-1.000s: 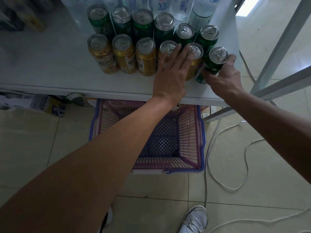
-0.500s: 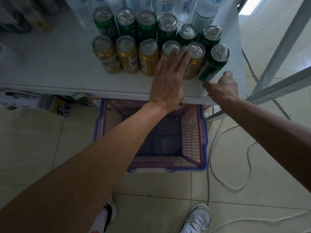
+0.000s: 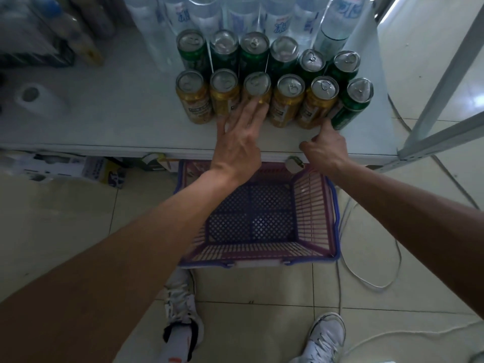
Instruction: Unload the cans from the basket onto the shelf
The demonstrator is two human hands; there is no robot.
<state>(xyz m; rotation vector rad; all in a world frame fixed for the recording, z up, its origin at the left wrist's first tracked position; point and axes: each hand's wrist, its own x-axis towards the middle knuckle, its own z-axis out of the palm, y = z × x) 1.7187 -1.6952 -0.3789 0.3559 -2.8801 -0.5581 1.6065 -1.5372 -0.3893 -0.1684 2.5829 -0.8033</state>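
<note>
Shelf spans the upper half of frame; broad bare surface at left, right edge close beside the last can. Basket sits on the floor at centre, partly under the shelf lip, its visible floor empty. Unloading judged complete bar straightening.

Cans stand in two rows at upper centre: green cans behind, gold cans in front, one green end can at far right, leaning out of line. Water bottles directly behind leave no room rearward.

Left hand spread wide, fingertips against the third gold can, gripping nothing. Right hand loosely curled, empty, one finger at the foot of the end can; contact probable, not certain in dim light.

Recommended: press low on the cans, nudge leftward, away from the right edge. Cable loops on the floor right of the basket.
</note>
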